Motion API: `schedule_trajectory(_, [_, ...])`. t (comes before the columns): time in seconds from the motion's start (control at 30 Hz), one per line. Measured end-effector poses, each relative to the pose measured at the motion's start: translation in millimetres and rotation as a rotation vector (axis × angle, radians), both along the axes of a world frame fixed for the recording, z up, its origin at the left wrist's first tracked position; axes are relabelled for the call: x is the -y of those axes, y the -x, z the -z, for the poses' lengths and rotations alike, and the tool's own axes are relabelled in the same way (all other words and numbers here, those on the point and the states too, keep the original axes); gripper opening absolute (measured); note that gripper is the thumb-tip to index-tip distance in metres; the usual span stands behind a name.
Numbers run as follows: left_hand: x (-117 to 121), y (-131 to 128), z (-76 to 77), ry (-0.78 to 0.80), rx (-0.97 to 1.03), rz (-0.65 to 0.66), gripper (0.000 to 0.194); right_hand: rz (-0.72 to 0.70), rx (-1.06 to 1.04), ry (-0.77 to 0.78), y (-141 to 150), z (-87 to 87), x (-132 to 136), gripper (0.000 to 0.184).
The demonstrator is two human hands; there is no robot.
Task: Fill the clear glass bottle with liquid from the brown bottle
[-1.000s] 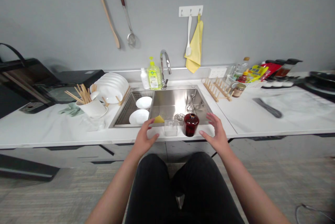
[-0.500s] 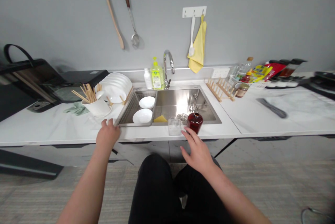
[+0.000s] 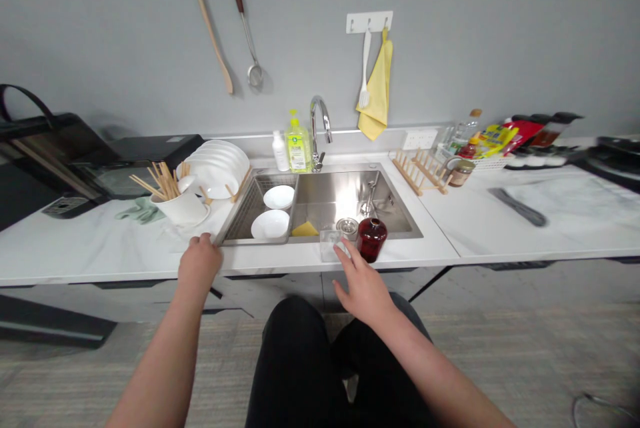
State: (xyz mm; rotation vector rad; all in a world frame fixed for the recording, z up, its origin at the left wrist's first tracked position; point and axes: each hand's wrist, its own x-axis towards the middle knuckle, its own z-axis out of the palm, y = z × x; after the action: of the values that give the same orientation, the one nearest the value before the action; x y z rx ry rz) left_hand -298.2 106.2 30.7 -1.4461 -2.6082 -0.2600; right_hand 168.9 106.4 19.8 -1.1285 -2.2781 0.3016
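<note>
Right grip [image 3: 361, 291] is hovering open, touching a clear glass [image 3: 327, 246] at twelve o'clock; left grip [image 3: 200, 265] is resting half-closed on the counter [image 3: 100, 248].

You get bright, even light from above; glare whitens the steel sink [image 3: 345, 193], a soft shadow falls behind the hanging skimmer [image 3: 255, 76], and the counter [image 3: 575, 215] bends and blurs toward the right edge.

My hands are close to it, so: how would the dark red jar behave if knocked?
The dark red jar looks glossy, so it's probably slippery. Its rounded body and narrow top suggest it could tip, and it seems glass or glazed ceramic, so likely fragile.
</note>
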Motion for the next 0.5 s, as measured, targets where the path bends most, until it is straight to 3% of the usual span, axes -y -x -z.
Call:
schedule_trajectory(0.13, [8, -3, -4.8, -0.062, 0.026, -0.024, 0.054, 0.001, 0.036, 0.007, 1, -1.6, 0, 0.079])
schedule_trajectory(0.27, [13, -29, -20.6, -0.286, 0.18, 0.024, 0.054, -0.02, 0.044, -0.004, 1, -2.5, -1, 0.078])
schedule_trajectory(0.33, [12, -57, -33.8, -0.397, 0.402, 0.161, 0.051, -0.031, 0.053, -0.008, 1, -2.9, -1, 0.077])
schedule_trajectory(0.4, [10, -93, -50.1, -0.414, 0.661, 0.405, 0.05, -0.038, 0.068, -0.011, 3, -3.7, -2, 0.076])
schedule_trajectory(0.5, [4, -147, -77.9, -0.358, 0.777, 0.73, 0.041, -0.044, 0.089, -0.013, 6, -6.1, -2, 0.076])
